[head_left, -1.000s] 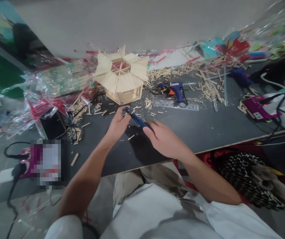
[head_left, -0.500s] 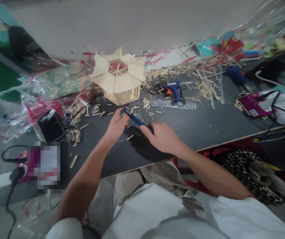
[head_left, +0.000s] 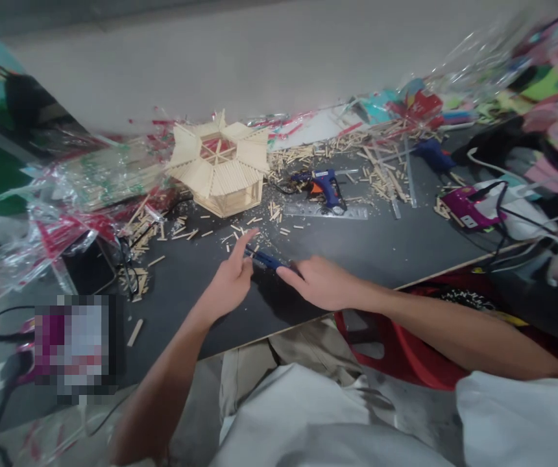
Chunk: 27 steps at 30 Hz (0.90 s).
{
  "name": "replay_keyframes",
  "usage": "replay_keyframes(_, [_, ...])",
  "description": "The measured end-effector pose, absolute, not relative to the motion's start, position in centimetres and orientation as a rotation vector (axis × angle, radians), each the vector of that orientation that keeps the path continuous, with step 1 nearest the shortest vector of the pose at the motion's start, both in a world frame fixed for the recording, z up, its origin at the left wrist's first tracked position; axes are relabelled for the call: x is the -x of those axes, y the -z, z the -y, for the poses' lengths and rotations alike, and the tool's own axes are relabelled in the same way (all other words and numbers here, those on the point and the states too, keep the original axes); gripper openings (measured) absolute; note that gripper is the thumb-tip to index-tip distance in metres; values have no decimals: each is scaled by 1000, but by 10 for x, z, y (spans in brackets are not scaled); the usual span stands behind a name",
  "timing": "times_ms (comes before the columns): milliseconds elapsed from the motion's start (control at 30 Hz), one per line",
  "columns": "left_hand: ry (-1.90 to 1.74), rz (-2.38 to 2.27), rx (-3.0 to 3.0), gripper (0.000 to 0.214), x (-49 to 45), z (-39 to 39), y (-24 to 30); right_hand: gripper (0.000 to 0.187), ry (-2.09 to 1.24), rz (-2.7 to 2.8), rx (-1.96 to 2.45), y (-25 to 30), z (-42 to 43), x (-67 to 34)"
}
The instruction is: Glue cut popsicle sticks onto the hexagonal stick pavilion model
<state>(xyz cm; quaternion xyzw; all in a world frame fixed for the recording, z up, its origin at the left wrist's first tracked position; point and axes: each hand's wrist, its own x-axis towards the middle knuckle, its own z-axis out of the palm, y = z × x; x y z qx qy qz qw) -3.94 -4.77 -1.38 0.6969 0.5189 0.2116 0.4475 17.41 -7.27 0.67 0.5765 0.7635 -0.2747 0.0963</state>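
Note:
My right hand is shut on blue-handled pliers, whose tip points left. The tip reaches my left hand and sits close to or against its thumb; I cannot tell which. The left hand's index finger is raised and apart from the other fingers, and it holds nothing. Loose wooden stick pieces lie just beyond the fingertips. Farther back stands a hexagonal pavilion model of wooden craft sticks, out of reach of both hands.
The dark tabletop is littered with stick pieces. A blue hot glue gun lies on a metal ruler. Crumpled plastic wrap, a phone and glasses sit left. A purple device with cables sits right.
My left hand has let go of the pliers' tip and its index finger has lifted. The right hand has moved slightly left with the pliers, and the view has shifted.

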Motion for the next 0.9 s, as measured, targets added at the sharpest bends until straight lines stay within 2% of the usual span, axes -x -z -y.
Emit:
replay_keyframes(233, [-374,-1460,-1792,48,33,77,12,79,837,-2253,-1590,-10,81,-172])
replay_keyframes(433, [-237,-1603,-1788,52,26,95,13,80,871,-2257,-1475,-12,80,-173])
replay_keyframes(900, [-221,-1613,-1833,49,23,91,14,82,810,-2287,-1498,-6,80,-173])
